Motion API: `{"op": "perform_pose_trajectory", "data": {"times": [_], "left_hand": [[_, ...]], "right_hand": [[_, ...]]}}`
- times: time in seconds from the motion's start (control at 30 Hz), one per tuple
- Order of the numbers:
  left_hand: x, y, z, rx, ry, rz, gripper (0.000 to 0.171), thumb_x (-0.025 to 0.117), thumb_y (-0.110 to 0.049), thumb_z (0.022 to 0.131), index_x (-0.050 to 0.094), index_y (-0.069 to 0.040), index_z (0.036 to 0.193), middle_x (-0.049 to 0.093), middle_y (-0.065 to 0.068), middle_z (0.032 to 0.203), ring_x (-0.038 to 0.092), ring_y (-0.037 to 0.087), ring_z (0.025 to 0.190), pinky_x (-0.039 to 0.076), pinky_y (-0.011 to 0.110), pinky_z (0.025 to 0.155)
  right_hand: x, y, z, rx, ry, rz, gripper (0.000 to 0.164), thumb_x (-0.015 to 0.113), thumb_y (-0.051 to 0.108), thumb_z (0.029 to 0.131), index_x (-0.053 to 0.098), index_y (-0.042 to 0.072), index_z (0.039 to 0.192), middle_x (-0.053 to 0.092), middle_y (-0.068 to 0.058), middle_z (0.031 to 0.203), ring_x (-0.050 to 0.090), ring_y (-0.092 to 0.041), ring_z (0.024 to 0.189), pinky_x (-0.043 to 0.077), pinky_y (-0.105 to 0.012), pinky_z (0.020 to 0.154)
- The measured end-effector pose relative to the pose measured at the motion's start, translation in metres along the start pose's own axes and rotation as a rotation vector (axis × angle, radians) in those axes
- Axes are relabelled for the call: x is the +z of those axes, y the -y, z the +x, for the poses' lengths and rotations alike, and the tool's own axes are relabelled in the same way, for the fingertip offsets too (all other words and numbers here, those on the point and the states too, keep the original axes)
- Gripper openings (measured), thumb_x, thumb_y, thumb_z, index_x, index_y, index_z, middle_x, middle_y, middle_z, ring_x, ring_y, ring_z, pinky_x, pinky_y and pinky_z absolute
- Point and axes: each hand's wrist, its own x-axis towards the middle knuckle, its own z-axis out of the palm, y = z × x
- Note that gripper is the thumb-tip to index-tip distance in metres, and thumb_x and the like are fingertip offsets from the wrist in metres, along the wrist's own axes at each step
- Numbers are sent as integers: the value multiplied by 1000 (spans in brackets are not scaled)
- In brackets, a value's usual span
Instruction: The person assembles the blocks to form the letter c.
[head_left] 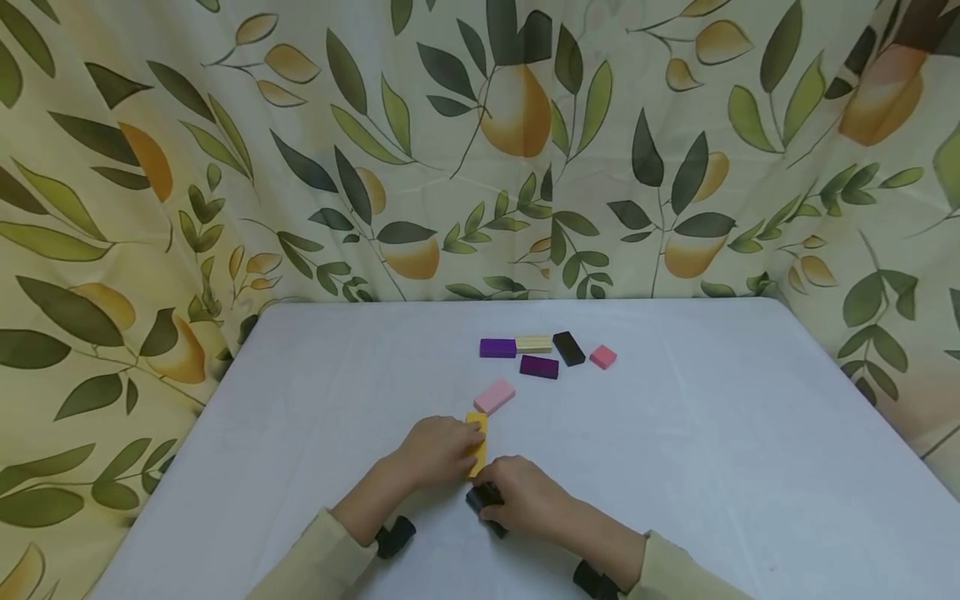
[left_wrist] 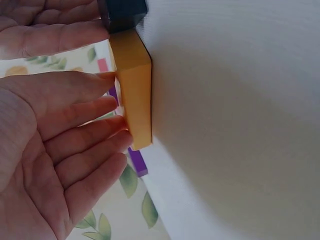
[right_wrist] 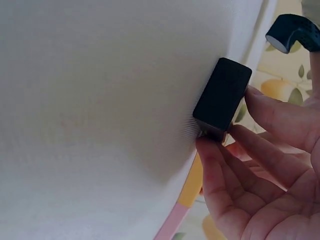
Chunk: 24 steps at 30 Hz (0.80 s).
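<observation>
Black block [right_wrist: 222, 95], one, at lower centre of the head frame, on or just above the worktop [head_left: 675, 450]; pinched between thumb and fingers of the right hand [head_left: 528, 504], which enters from the lower right, forearm slanting inward; yellow block [left_wrist: 136, 95], one, near centre of the head frame, its near end seeming to meet the black block in the left wrist view; left hand [head_left: 438, 450], entering from the lower left, palm turned toward the yellow block, fingers extended and touching its side, not clenched; pink block [head_left: 494, 396], one, at the yellow block's far end, angled toward the upper right; handling, by judgement: the step appears to be bringing black and yellow end to end; best served by a light left touch as a stop, a low right pinch, a slow level slide, and a release straight outward, lest a fingertip drag either block askew.
</observation>
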Motion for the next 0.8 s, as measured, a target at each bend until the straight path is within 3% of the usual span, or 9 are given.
{"op": "perform_pose_trajectory", "data": {"times": [0.13,0.23,0.4,0.57,0.8], "left_hand": [[1,0,-1,3,-3,-3,8,62,-18,86,67,-11,87,66,3,104,37,7,53,29,18,49],[3,1,-3,-7,-12,-17,13,61,-18,86,69,-11,94,64,4,112,44,6,55,30,17,50],[8,4,-7,-32,-22,-95,24,62,-18,86,68,-9,108,61,4,118,63,15,87,43,20,61],[13,7,-10,-65,-24,-174,31,63,-19,86,66,-8,115,58,3,123,56,20,108,47,31,83],[14,11,-10,-77,-26,-273,34,63,-18,86,63,-8,118,57,2,124,54,20,112,46,31,84]], "right_hand": [[1,-1,-1,-4,-3,21,28,76,11,75,68,2,101,66,-1,92,53,-5,76,46,-22,69],[0,-2,-1,-14,-10,33,28,75,10,75,68,2,101,65,0,91,53,-4,75,46,-22,68],[0,-4,-3,-25,-16,50,29,75,11,76,68,2,103,65,1,90,52,-5,74,46,-21,67],[0,-6,-4,-44,-17,27,30,75,12,76,68,3,104,65,2,91,52,-5,74,46,-21,67],[0,-7,-4,-67,-19,20,30,75,12,76,68,2,104,65,2,91,51,-5,73,46,-20,67]]}}
